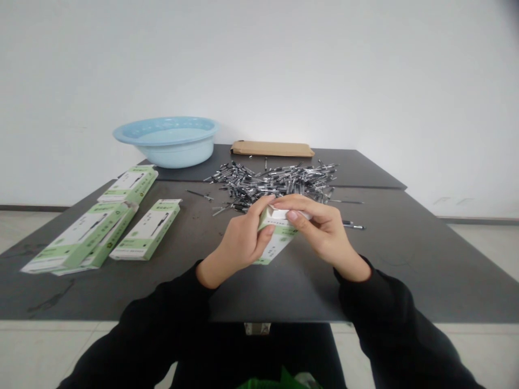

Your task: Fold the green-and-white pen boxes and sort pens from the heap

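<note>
Held box (272, 249): a white and green carton, in both hands above the near middle of the table (409, 254), in front of the pen pile; it is tilted, 1 end raised toward the person, with a white flap (279, 214) at that end.
Left hand (237, 240): clamped on the carton's left side, thumb on the near face, index finger bent up to the top edge; the other fingers are mostly hidden.
Right hand (324, 229): fingers bent together over the far top edge, thumb pressed on the white flap, so the end is clamped between them.
Sleeves (385, 313): black, down to the wrists on both arms.
Pen pile (279, 181): many clear and black pens, heaped loosely just beyond the hands.
Stray pens: 1 pen (354, 225) lies right of the right hand; a few others (199, 194) lie left of the heap.
Boxes at left: 3 similar cartons (77, 237) in an overlapping group, and 1 more (146, 231) just right of them, lying flat.
Basin (174, 156): light blue, round, at the far left of the table.
Cardboard (271, 149): a flat brown piece behind the pens, near the wall (365, 70).
</note>
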Tool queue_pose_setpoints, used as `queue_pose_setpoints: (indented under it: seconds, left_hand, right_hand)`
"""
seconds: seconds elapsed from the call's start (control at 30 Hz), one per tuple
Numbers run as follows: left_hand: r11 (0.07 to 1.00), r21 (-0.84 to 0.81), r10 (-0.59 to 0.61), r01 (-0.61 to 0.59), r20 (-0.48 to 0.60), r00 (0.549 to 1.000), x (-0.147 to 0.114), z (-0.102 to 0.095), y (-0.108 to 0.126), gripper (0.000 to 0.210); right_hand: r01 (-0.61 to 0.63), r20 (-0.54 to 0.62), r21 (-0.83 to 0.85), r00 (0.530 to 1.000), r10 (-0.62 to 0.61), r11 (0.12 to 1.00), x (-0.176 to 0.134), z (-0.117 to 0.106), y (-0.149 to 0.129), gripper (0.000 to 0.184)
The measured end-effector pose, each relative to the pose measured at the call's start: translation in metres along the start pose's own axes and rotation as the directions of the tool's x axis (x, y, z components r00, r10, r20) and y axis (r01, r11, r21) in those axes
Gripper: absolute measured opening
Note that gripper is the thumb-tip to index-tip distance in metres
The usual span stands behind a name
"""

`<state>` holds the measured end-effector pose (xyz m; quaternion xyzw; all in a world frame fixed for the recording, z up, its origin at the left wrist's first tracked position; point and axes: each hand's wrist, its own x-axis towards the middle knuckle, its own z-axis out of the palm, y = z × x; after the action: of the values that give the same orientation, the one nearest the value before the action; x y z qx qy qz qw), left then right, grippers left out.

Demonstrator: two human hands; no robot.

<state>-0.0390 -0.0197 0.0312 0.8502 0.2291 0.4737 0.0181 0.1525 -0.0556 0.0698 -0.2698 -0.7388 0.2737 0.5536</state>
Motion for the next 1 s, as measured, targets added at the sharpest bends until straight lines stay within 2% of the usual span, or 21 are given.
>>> queue_pose_setpoints:
  seconds: [0.17,0.37,0.47,0.6,0.8,0.9,1.0]
  left_hand:
    - [0.999,0.036,0.032,-0.031,-0.024,0.999,0.002,-0.001,0.001,0.050]
    - [0.993,0.114,0.055,-0.038,-0.145,0.988,0.001,-0.001,0.003,0.046]
    - [0.991,0.124,0.067,-0.043,-0.197,0.978,0.000,0.000,0.004,0.046]
    - [0.993,0.105,0.082,-0.059,-0.233,0.969,0.000,0.001,0.003,0.046]
    - [0.982,-0.055,0.167,-0.183,-0.217,0.962,0.004,-0.001,0.001,0.037]
    - [0.983,-0.069,0.143,-0.170,-0.287,0.947,0.007,-0.004,0.003,0.035]
    - [0.994,-0.021,0.098,-0.112,-0.338,0.936,0.008,-0.005,0.007,0.031]
  right_hand:
    - [0.060,-0.004,-0.046,0.998,-0.060,0.997,0.002,0.002,-0.002,0.029]
    - [0.144,0.158,-0.209,0.981,-0.112,0.967,-0.001,0.009,-0.011,0.038]
    - [0.160,0.185,-0.286,0.977,-0.109,0.945,-0.002,0.011,-0.011,0.043]
    - [0.151,0.145,-0.274,0.983,-0.114,0.950,-0.005,0.013,-0.008,0.045]
    - [0.139,0.018,-0.158,0.990,-0.138,0.978,-0.010,0.016,-0.006,0.050]
    - [0.147,-0.006,-0.094,0.989,-0.148,0.985,-0.011,0.015,-0.005,0.048]
    - [0.143,-0.011,-0.097,0.989,-0.145,0.985,-0.012,0.014,-0.003,0.046]
